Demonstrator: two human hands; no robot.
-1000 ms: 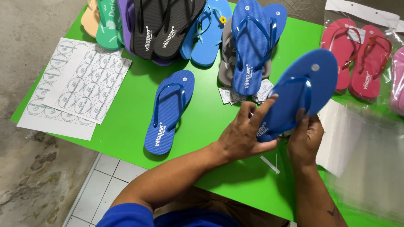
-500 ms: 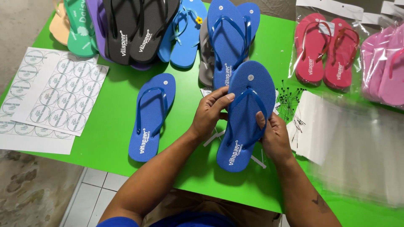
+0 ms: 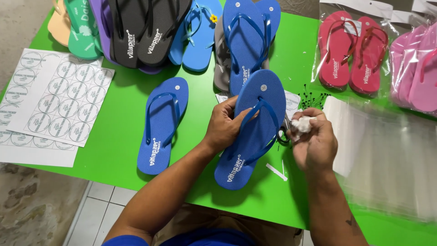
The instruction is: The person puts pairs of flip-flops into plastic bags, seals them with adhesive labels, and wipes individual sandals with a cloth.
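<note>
Now, sandal: your blue rubber flip-flop sandal [image 3: 255, 132] lies sole-down on the green table [image 3: 114, 136].
Left hand: your left hand [image 3: 225, 125] grips its left edge.
Right hand: your right hand [image 3: 314, 141] is clenched on a crumpled white wad [image 3: 301, 124].
Beside: its matching blue sandal [image 3: 163, 124] lies left.

the flip-flop [image 3: 252, 132] has a matt, finely textured foam sole and a glossy plastic strap. the wad [image 3: 301, 125] looks like crumpled white cloth or paper. the bench [image 3: 116, 136] is smooth and green; the bags [image 3: 387, 155] are clear, shiny plastic.
</note>
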